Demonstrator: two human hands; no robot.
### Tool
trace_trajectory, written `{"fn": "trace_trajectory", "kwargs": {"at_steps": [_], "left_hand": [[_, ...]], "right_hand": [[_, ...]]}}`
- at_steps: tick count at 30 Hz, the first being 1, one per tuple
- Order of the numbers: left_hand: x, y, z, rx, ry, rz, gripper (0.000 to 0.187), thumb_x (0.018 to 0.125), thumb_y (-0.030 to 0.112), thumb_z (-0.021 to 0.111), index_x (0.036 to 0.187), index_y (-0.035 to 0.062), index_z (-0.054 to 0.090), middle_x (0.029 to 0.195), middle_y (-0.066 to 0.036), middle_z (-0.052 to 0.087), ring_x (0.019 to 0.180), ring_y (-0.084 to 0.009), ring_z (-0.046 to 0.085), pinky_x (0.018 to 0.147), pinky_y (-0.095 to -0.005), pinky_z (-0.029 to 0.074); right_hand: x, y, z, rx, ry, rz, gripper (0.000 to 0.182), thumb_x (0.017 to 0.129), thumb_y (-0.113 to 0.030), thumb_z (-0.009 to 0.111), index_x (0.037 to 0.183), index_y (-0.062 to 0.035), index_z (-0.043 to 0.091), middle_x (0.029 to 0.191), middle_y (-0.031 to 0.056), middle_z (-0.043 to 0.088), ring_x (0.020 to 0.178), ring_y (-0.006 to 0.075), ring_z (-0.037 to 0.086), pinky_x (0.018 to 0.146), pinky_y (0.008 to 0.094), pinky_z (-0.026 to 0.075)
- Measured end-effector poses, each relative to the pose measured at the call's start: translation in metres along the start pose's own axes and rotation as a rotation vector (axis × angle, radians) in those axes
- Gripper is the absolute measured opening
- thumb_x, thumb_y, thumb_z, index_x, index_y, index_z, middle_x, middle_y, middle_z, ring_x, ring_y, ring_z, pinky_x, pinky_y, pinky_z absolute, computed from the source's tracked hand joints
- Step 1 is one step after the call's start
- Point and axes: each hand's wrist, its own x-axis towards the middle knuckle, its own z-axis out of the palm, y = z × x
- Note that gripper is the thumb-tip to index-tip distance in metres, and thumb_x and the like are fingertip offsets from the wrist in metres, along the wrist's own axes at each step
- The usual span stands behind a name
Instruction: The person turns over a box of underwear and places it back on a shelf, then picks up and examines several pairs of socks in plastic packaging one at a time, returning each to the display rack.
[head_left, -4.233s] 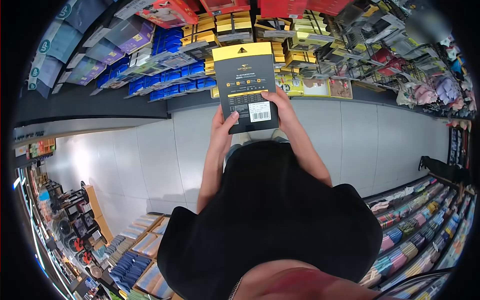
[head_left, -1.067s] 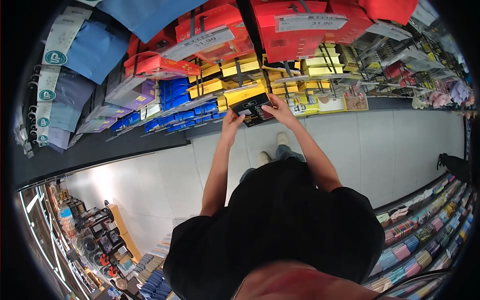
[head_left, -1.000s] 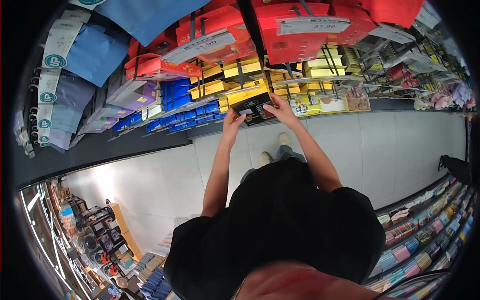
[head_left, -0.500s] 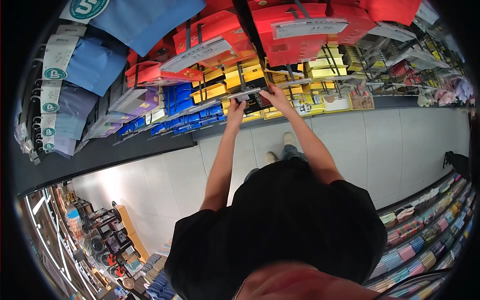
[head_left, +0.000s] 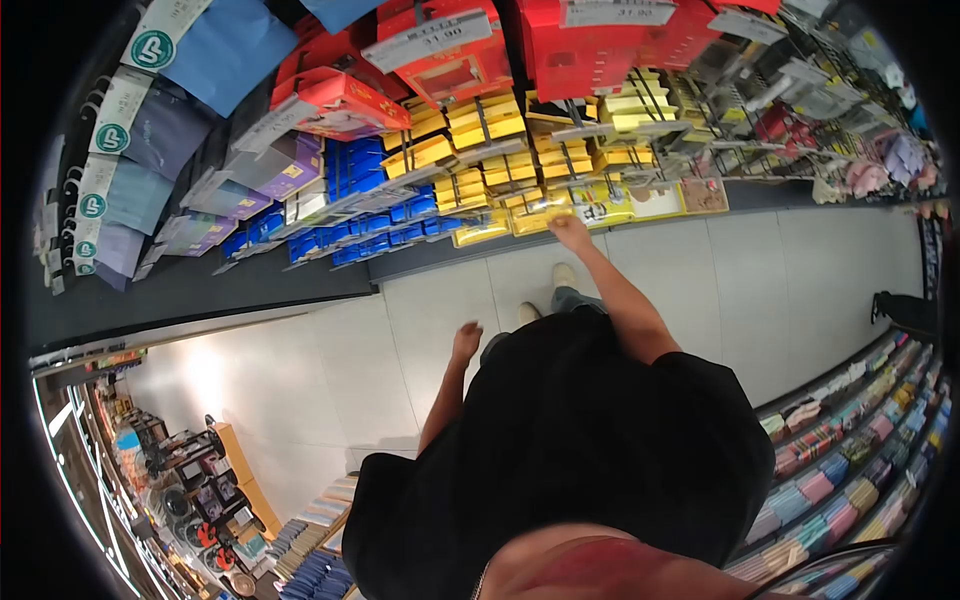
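My right hand [head_left: 569, 230] is in front of the lowest row of the shelf, its fingers small and blurred. Just behind it sits a clear-wrapped yellow package [head_left: 530, 215]. Lower and further left, over the floor, my left hand [head_left: 467, 340] hangs near my body with its fingers loosely apart and nothing in them. Above the hands hang several rows of yellow packs [head_left: 487, 118] on hooks. Blue packs [head_left: 354, 168] hang to their left. Red boxes [head_left: 455, 70] with price tags fill the row over them.
Blue garments [head_left: 228, 55] on hangers line the far left. Pale floor tiles [head_left: 670, 270] run beneath my feet. Racks of folded textiles [head_left: 830, 480] stand behind me on the right. At lower left is a display of assorted goods [head_left: 205, 490]. A dark bag-like item [head_left: 903, 315] is at the right.
Both hands have come off the black pack and its hook strip at the shelf. My left hand dropped down toward my body; my right moved slightly down. The view shifted a little.
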Motion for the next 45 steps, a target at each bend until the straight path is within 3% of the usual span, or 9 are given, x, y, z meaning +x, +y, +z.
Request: {"fn": "trace_trajectory", "kwargs": {"at_steps": [4,6,12,14,18,21,27,36,45], "left_hand": [[-0.115,-0.088,0.047,0.229,-0.460,-0.320,0.034,0.086,0.033,0.050,0.098,0.0075,0.070,0.106,-0.019,0.065,0.104,-0.0335,0.061,0.088,-0.0405,0.048],[-0.119,-0.108,0.079,0.460,-0.575,-0.018,0.036,0.085,0.034,0.047,0.097,0.0083,0.070,0.104,-0.019,0.066,0.101,-0.0324,0.063,0.087,-0.0406,0.048],[-0.144,-0.017,0.071,-0.058,-0.457,-0.746,0.027,0.083,0.019,0.056,0.103,0.0041,0.066,0.098,-0.017,0.067,0.091,-0.0313,0.066,0.069,-0.0474,0.054],[-0.110,-0.029,0.082,0.161,-0.515,-0.368,0.020,0.083,0.015,0.056,0.095,0.0006,0.064,0.089,-0.016,0.066,0.072,-0.0308,0.067,0.057,-0.0454,0.055],[-0.053,0.009,0.078,-0.060,-0.158,-0.326,0.029,0.081,0.021,0.059,0.106,0.0088,0.068,0.094,-0.020,0.068,0.093,-0.0338,0.065,0.080,-0.0391,0.051],[-0.032,0.065,0.062,-0.443,-0.046,-0.409,0.023,0.084,0.022,0.059,0.096,0.0041,0.068,0.078,-0.007,0.068,0.063,-0.0118,0.060,0.052,-0.0269,0.047],[-0.027,0.110,0.102,-0.261,-0.015,-0.394,0.024,0.085,0.021,0.057,0.097,0.0042,0.068,0.078,-0.008,0.068,0.061,-0.0139,0.061,0.053,-0.0284,0.048],[-0.090,0.177,0.215,-0.037,-0.094,-0.311,0.039,0.088,0.031,0.047,0.107,0.0020,0.065,0.097,-0.024,0.066,0.098,-0.0376,0.063,0.082,-0.0420,0.048],[-0.173,0.100,0.240,0.116,-0.266,-0.330,0.038,0.085,0.035,0.051,0.103,0.0057,0.067,0.099,-0.024,0.066,0.098,-0.0378,0.063,0.083,-0.0436,0.049]], "right_hand": [[-0.088,0.191,-0.021,-0.726,-0.195,-0.060,0.041,0.079,-0.041,0.059,0.076,-0.0020,0.068,0.089,0.0205,0.067,0.088,0.0378,0.063,0.078,0.0432,0.051],[-0.167,0.213,-0.048,-0.552,-0.083,0.449,0.037,0.076,-0.039,0.062,0.070,-0.0026,0.068,0.081,0.0181,0.068,0.076,0.0308,0.067,0.071,0.0411,0.053],[-0.333,0.216,-0.087,-0.200,-0.005,0.864,0.027,0.080,-0.026,0.058,0.074,-0.0012,0.067,0.069,0.0120,0.067,0.061,0.0218,0.068,0.057,0.0400,0.054],[-0.354,0.215,-0.096,-0.226,-0.082,1.004,0.025,0.080,-0.025,0.060,0.073,-0.0011,0.067,0.067,0.0107,0.067,0.060,0.0224,0.068,0.054,0.0426,0.053],[-0.304,0.232,-0.109,-0.155,0.018,0.847,0.027,0.081,-0.026,0.056,0.075,-0.0026,0.068,0.074,0.0142,0.069,0.063,0.0240,0.068,0.060,0.0402,0.054],[-0.224,0.246,-0.114,-0.071,0.211,0.436,0.028,0.080,-0.025,0.060,0.087,0.0004,0.067,0.077,0.0126,0.069,0.061,0.0198,0.066,0.060,0.0338,0.054],[-0.168,0.186,-0.178,0.434,0.094,0.118,0.023,0.087,-0.019,0.057,0.098,0.0001,0.065,0.084,0.0089,0.068,0.076,0.0169,0.064,0.060,0.0291,0.053],[-0.265,0.524,-0.218,-0.207,-0.085,0.613,0.032,0.082,-0.031,0.060,0.080,0.0007,0.065,0.075,0.0130,0.068,0.057,0.0259,0.066,0.049,0.0393,0.052],[-0.298,0.395,-0.269,0.071,-0.191,0.870,0.028,0.082,-0.025,0.056,0.094,-0.0017,0.065,0.085,0.0097,0.070,0.064,0.0244,0.068,0.053,0.0417,0.054]]}}
